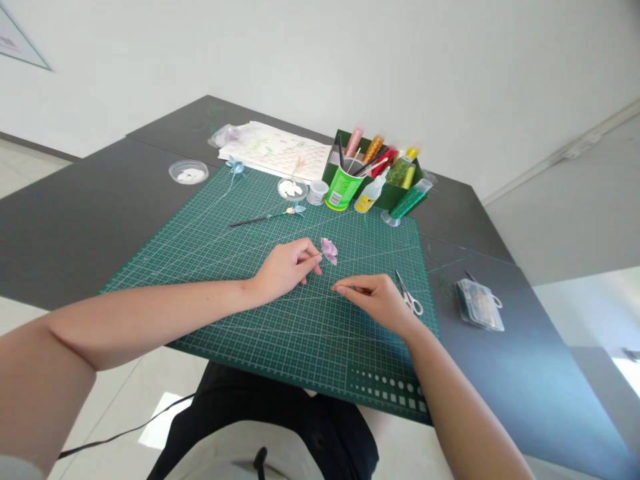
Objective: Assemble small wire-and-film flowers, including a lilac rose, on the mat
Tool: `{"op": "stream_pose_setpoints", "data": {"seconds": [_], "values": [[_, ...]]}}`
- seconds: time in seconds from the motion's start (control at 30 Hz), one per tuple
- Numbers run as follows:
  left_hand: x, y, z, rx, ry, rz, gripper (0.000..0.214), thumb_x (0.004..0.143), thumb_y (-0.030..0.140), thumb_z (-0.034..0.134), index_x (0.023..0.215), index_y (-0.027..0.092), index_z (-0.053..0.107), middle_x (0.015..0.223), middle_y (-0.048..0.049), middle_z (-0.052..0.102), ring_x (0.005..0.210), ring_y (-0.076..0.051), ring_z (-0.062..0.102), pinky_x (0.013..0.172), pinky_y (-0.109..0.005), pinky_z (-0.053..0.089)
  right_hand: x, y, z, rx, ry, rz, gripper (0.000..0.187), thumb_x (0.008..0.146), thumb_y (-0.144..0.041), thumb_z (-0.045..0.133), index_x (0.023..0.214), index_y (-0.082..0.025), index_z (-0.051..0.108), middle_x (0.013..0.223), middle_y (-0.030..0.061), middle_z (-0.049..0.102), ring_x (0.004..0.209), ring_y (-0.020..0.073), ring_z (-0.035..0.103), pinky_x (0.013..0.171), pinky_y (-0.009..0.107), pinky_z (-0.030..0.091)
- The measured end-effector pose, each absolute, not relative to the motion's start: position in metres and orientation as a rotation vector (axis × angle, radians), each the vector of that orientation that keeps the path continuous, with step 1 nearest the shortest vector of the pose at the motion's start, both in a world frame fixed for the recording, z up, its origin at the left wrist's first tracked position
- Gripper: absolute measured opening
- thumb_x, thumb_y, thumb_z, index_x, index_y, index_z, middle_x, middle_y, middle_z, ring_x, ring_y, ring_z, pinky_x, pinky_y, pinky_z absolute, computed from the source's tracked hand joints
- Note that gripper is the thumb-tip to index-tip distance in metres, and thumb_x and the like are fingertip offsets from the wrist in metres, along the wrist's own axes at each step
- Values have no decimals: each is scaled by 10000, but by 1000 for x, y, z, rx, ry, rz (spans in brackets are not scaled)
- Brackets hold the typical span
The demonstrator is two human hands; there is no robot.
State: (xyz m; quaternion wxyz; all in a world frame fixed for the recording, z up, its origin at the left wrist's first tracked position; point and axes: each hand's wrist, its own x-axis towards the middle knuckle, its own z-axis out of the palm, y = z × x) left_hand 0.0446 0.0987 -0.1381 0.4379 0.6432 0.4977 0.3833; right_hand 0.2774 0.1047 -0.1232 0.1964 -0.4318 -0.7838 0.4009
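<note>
One mauve flower (329,251) looks formed, pinched in left hand (287,265) mid-frame; right hand (373,297) narrowed, contents unclear; white pieces (191,175), upper left, seemingly unused.

Left hand (290,263) pinches a small pale-purple flower (329,249) by its base above the green gridded mat (240,257); right hand (375,299) near it, fingertips together, contents too fine to resolve. Scissors (408,298) lie just beside the right hand, partly hidden. Toward the mat's far edge: dish (303,194) of white pieces (289,189), green can (338,190) of tools, glue bottle (369,199).
</note>
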Motion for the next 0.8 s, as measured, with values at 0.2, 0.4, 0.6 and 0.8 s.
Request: {"op": "stream_pose_setpoints", "data": {"seconds": [0.2,0.4,0.6,0.8], "values": [[43,100,-143,1607,1245,920,187,1002,342,584,983,169,652,863,-17,804,535,-91,657,553,-210,497,282,102,-114,-1070,-2115,1294,302,902,-465,700,899,-208,860,722,51,770,481,111,436,448,268,282],[41,108,-147,1472,1230,936,181,979,336,610,975,160,652,851,-43,805,517,-95,638,512,-207,450,280,105,-117,-1032,-1952,1046,255,942,-406,642,863,-241,820,870,66,745,777,200,636,678,334,500],[41,113,-147,1409,1153,951,177,967,326,626,978,149,640,850,-57,806,488,-84,600,489,-201,419,288,120,-137,-1385,-1640,554,466,909,-394,651,1352,-265,589,1367,129,607,1129,279,623,972,504,512],[40,111,-147,1434,1124,947,199,971,346,627,999,150,651,863,-55,807,500,-85,605,521,-213,448,293,122,-149,-1438,-1772,416,691,962,-436,596,1586,-313,327,1601,145,425,1419,334,473,1131,618,405]]}}
